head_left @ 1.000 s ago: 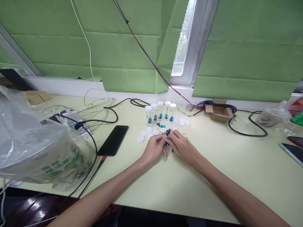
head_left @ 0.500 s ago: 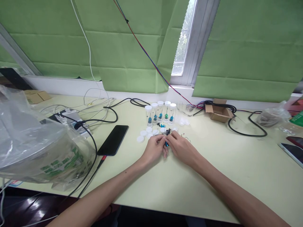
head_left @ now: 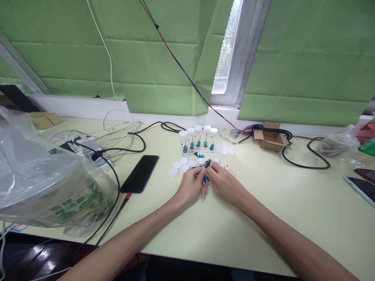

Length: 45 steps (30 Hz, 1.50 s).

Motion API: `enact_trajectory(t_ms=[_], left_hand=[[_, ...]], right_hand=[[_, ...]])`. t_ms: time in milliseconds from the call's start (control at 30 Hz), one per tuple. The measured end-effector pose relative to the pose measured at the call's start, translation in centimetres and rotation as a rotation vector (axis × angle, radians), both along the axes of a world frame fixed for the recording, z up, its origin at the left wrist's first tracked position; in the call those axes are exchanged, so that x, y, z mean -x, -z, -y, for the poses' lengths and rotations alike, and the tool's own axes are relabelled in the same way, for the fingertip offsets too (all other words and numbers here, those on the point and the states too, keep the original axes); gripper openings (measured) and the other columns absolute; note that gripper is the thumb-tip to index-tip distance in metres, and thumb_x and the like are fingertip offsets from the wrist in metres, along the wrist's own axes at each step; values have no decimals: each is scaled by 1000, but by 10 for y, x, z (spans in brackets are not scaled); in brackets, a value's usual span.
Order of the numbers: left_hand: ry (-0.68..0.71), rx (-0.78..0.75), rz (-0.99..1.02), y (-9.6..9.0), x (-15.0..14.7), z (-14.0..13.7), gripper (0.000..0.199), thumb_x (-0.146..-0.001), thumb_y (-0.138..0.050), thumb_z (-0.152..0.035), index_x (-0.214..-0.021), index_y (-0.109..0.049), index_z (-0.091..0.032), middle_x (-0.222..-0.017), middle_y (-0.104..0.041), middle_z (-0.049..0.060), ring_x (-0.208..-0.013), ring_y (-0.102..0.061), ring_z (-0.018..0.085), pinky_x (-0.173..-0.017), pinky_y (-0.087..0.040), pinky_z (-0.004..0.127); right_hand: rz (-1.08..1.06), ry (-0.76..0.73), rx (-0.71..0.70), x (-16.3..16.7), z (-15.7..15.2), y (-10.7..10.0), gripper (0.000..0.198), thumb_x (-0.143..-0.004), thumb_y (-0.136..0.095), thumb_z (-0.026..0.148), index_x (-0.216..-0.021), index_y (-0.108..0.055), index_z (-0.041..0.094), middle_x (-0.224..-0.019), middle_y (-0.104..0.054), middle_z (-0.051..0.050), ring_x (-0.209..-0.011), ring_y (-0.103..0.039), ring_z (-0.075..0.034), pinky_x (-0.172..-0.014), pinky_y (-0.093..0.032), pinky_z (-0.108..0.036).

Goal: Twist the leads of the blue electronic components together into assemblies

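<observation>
My left hand [head_left: 190,182] and my right hand [head_left: 222,178] meet over the table, fingertips pinched together. Between them shows a small blue part [head_left: 206,178], partly covered by the fingers; its exact kind is too small to tell. Just beyond the fingertips lies a little dark piece [head_left: 208,163]. White round caps [head_left: 173,172] are scattered left of and behind my hands. Farther back, several clear tubes with white lids [head_left: 183,142] stand upright in a group, each with a small blue or green piece inside. A loose blue piece [head_left: 201,155] lies in front of them.
A black phone [head_left: 140,173] lies left of my hands, cable attached. A large clear plastic bag [head_left: 52,183] fills the left side. Black cables run along the back near a small open cardboard box [head_left: 271,139]. Another phone [head_left: 361,189] lies at the right edge.
</observation>
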<state>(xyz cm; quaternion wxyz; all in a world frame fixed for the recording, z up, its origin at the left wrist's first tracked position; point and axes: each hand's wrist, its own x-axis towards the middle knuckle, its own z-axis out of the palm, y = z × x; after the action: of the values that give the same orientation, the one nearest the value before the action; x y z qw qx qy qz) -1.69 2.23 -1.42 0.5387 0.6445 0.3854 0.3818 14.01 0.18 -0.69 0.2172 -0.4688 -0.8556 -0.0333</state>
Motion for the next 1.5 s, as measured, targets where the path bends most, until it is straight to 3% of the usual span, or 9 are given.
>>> enact_trajectory(t_ms=[733,1500], left_hand=[[9,-3,-25,2,0,1,36,-96,-42,-45,-73,-52,-18,-45,-52,-3,-32,-47,10,-38,-37,22],[-1,54,9,-4,-2,1,33,-95,-44,-39,-69,-48,-18,-45,-53,-3,-31,-47,10,-39,-35,21]], right_hand=[[33,9,64,0,2,-3,22,-89,-37,-1,-85,-47,18,-85,-41,-2,-53,-25,-12,-50,-24,-25],[-30,8,-1,-2,-3,4,18,-97,-39,7,-86,-47,18,-87,-45,-4,-59,-41,-13,-53,-31,-25]])
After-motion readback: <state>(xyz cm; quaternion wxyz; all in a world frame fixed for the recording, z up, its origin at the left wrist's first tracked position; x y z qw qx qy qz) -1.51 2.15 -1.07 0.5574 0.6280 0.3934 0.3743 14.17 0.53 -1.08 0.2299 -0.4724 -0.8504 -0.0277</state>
